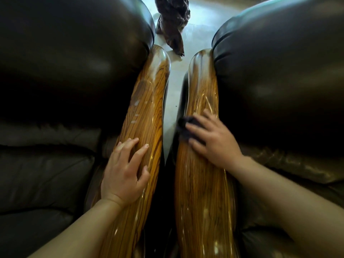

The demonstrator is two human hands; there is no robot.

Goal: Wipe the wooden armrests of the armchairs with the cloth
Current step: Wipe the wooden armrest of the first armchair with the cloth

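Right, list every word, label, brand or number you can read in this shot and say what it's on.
None: no text shows on either wooden armrest, left or right, the dark cloth under the right hand, the left hand, the leather cushions or the brown object on the floor.

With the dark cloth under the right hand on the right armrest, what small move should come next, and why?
Probably slide the right hand with the cloth forward along the right armrest toward its rounded far end. The cloth sits about midway along the wood, with the stretch ahead uncovered. The left hand rests flat and bare on the left armrest, which shows pale smudges; that side can follow later.
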